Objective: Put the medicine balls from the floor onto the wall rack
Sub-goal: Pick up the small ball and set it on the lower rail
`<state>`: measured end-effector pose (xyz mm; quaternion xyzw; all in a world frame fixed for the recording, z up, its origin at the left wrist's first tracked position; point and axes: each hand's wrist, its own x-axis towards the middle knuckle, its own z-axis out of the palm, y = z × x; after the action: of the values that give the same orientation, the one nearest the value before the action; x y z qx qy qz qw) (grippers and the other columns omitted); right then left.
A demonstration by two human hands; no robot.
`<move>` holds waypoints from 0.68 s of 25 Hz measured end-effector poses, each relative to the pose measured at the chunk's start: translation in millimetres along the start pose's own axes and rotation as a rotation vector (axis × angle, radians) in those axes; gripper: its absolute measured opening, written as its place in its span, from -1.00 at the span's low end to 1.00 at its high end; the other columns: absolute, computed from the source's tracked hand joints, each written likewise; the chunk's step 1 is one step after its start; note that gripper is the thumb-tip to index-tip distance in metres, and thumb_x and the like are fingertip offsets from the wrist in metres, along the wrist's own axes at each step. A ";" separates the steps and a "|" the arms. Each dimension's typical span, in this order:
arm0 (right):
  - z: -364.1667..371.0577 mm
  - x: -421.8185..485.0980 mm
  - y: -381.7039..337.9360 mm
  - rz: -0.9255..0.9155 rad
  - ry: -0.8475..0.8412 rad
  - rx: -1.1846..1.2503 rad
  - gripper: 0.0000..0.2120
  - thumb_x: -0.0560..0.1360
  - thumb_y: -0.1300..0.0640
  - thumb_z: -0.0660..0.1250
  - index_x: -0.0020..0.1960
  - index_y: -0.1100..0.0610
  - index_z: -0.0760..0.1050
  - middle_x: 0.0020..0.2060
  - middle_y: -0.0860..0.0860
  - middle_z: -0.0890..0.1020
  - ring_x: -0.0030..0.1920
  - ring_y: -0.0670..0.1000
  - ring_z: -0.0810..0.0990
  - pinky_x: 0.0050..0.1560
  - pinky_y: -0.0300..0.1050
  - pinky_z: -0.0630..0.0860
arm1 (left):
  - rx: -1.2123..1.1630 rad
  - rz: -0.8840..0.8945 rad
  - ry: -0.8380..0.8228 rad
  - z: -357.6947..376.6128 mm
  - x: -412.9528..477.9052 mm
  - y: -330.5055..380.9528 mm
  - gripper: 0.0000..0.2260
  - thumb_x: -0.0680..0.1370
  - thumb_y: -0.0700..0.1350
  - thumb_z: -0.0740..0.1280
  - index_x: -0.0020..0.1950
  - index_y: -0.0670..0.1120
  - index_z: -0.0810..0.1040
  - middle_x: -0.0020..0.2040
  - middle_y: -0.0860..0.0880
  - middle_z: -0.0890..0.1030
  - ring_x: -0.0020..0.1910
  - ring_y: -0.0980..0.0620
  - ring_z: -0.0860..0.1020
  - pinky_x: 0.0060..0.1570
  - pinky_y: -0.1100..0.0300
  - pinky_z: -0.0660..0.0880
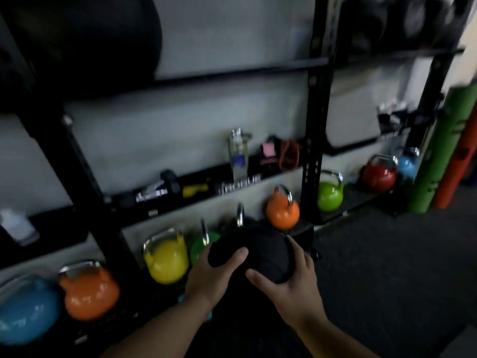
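Note:
I hold a black medicine ball (254,250) in both hands, low in front of the black wall rack (313,140). My left hand (214,277) grips its left side with the thumb on top. My right hand (291,288) cups its right side and underside. A large black ball (85,40) rests on the rack's upper left level, and more dark balls (402,19) sit blurred on the upper right level. The view is blurred by motion.
Coloured kettlebells line the rack's bottom level: blue (25,311), orange (89,293), yellow (166,259), orange (282,211), green (330,193), red (379,174). A middle shelf carries a clear bottle (238,156) and a dumbbell (154,191). Green (436,151) and orange rollers stand at right. Dark floor (387,267) lies right.

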<state>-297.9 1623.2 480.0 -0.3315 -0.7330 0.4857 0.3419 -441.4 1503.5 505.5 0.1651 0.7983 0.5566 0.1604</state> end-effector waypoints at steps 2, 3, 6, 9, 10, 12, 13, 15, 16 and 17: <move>-31.0 31.7 -77.6 -0.066 0.006 0.031 0.31 -0.06 -0.69 0.46 0.59 -0.20 0.26 0.46 0.03 0.38 0.49 0.14 0.42 0.45 0.18 0.44 | -0.004 0.088 0.020 -17.7 3.6 88.4 -0.20 0.07 0.59 0.47 0.15 0.15 0.69 0.05 0.14 0.77 0.10 0.04 0.72 0.20 0.02 0.63; -45.9 49.1 -116.8 -0.112 0.014 0.037 0.31 -0.05 -0.67 0.47 0.59 -0.17 0.27 0.46 0.05 0.39 0.48 0.15 0.42 0.45 0.18 0.44 | -0.015 0.145 0.035 -28.9 5.8 131.9 -0.20 0.09 0.59 0.46 0.16 0.14 0.69 0.06 0.12 0.77 0.12 0.01 0.72 0.24 -0.02 0.62; -75.5 92.9 -222.6 -0.257 0.047 0.043 0.32 -0.01 -0.63 0.48 0.62 -0.08 0.28 0.47 0.10 0.40 0.47 0.16 0.44 0.46 0.15 0.43 | -0.052 0.268 0.091 -58.9 10.9 242.7 -0.10 0.11 0.60 0.44 0.28 0.08 0.67 0.15 0.02 0.77 0.16 -0.06 0.71 0.28 -0.06 0.61; -92.4 134.4 -310.6 -0.375 0.048 0.038 0.31 0.00 -0.63 0.49 0.62 -0.10 0.26 0.50 0.10 0.39 0.49 0.17 0.43 0.47 0.15 0.42 | -0.093 0.315 0.120 -88.6 21.7 329.9 -0.04 0.11 0.62 0.42 0.36 0.09 0.63 0.18 0.00 0.74 0.16 -0.09 0.70 0.16 0.02 0.62; -93.7 147.3 -333.7 -0.407 0.063 0.043 0.28 0.02 -0.61 0.50 0.61 -0.09 0.28 0.50 0.10 0.39 0.48 0.16 0.44 0.47 0.12 0.43 | -0.095 0.340 0.137 -97.9 26.9 353.4 -0.04 0.10 0.62 0.41 0.35 0.09 0.63 0.17 0.01 0.72 0.16 -0.07 0.69 0.10 0.08 0.59; -90.5 174.4 -373.7 -0.453 0.093 0.090 0.24 0.06 -0.57 0.51 0.62 -0.08 0.27 0.51 0.08 0.38 0.47 0.12 0.44 0.43 0.09 0.46 | -0.091 0.416 0.152 -115.8 44.5 397.7 -0.07 0.11 0.61 0.41 0.32 0.09 0.63 0.16 0.03 0.71 0.16 -0.06 0.69 0.09 0.09 0.57; -85.7 191.1 -389.5 -0.468 0.104 0.117 0.23 0.09 -0.55 0.52 0.62 -0.09 0.25 0.51 0.07 0.36 0.46 0.12 0.44 0.41 0.10 0.48 | -0.080 0.446 0.159 -124.0 57.9 418.5 -0.09 0.12 0.61 0.42 0.32 0.10 0.63 0.17 0.03 0.71 0.16 -0.07 0.69 0.13 0.06 0.59; -74.2 221.1 -413.0 -0.482 0.109 0.148 0.21 0.11 -0.54 0.53 0.62 -0.12 0.22 0.50 0.06 0.34 0.47 0.14 0.41 0.41 0.17 0.49 | -0.047 0.485 0.166 -137.5 86.0 449.2 -0.09 0.14 0.61 0.44 0.34 0.11 0.61 0.19 0.04 0.71 0.16 -0.06 0.69 0.20 0.00 0.63; -69.1 234.8 -421.7 -0.480 0.114 0.156 0.21 0.11 -0.54 0.53 0.63 -0.12 0.21 0.50 0.06 0.33 0.49 0.16 0.39 0.41 0.21 0.49 | -0.036 0.500 0.155 -141.7 100.2 460.9 -0.09 0.15 0.61 0.45 0.36 0.11 0.60 0.19 0.04 0.71 0.14 -0.05 0.69 0.18 -0.01 0.64; -64.2 248.8 -427.6 -0.477 0.122 0.168 0.21 0.11 -0.54 0.53 0.62 -0.13 0.21 0.50 0.06 0.33 0.49 0.18 0.38 0.41 0.24 0.49 | -0.033 0.508 0.141 -143.7 114.2 469.9 -0.09 0.15 0.61 0.46 0.35 0.12 0.60 0.17 0.05 0.71 0.11 -0.04 0.70 0.13 0.00 0.66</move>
<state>-446.8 1726.1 944.8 -0.1486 -0.7255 0.4297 0.5167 -566.7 1587.1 987.0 0.3182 0.7314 0.6019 -0.0379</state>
